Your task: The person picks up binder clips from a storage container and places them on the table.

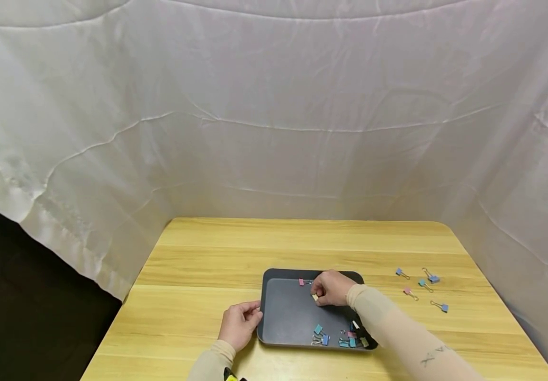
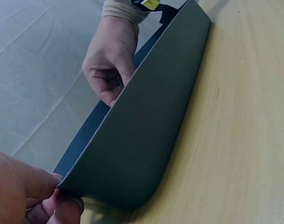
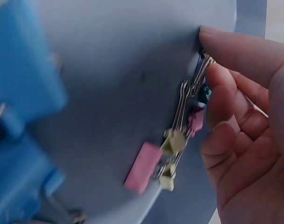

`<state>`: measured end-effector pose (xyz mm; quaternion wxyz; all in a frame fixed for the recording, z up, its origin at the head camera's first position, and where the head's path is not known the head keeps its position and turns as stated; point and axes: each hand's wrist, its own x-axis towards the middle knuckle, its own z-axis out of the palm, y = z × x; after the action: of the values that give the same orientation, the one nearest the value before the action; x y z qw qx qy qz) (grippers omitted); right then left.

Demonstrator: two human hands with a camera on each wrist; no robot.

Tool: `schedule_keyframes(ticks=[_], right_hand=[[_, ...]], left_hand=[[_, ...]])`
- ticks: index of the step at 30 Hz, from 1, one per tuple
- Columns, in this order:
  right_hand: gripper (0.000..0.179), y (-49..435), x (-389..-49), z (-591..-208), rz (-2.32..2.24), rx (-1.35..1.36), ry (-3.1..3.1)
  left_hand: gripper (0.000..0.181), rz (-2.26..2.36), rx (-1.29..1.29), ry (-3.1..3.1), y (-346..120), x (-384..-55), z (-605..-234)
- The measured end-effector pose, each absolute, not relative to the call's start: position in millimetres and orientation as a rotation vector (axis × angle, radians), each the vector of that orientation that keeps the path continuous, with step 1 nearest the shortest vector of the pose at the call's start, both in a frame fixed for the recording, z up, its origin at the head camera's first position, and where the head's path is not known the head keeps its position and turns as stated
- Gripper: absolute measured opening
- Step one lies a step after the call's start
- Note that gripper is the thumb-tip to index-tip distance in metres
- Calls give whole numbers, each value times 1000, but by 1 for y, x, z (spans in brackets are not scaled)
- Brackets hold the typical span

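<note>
At the left wall of the dark grey tray [image 1: 285, 317], my left hand [image 1: 239, 325] pinches the rim between thumb and fingers; the left wrist view shows this grip at a corner of the tray [image 2: 132, 140]. Over the far right part of the tray, my right hand [image 1: 334, 288] points down with a pale yellow binder clip [image 1: 315, 298] at its fingertips. A pink binder clip [image 1: 302, 282] lies just left of that hand. Close beside the right hand [image 3: 254, 102] in its wrist view are a flat pink clip [image 3: 143, 168] and pale yellow clips [image 3: 173, 142], their wire handles overlapping.
Blue and teal binder clips [image 1: 321, 336] lie near the tray's front edge, with several mixed clips [image 1: 352, 338] in its front right corner. More clips [image 1: 426, 286] are scattered on the wooden table [image 1: 197, 259] to the right. Pale cloth [image 1: 302, 159] hangs behind the table.
</note>
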<state>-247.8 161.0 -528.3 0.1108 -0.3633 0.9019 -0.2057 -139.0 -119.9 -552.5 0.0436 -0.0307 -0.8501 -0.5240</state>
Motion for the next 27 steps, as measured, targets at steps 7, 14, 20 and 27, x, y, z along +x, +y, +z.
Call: schedule_keyframes(ticks=[7, 14, 20, 27], right_hand=[[11, 152, -247, -527, -623, -1108, 2625], [8, 153, -246, -523, -702, -1047, 2622], [14, 162, -247, -514, -762, -975, 2690], [18, 184, -252, -498, -802, -942, 2788]], left_hand=[[19, -1606, -108, -2586, -120, -140, -554], [19, -1581, -115, -2593, -120, -139, -553], [20, -1580, -117, -2600, -122, -138, -551], [20, -1586, -106, -2594, -125, -139, -552]])
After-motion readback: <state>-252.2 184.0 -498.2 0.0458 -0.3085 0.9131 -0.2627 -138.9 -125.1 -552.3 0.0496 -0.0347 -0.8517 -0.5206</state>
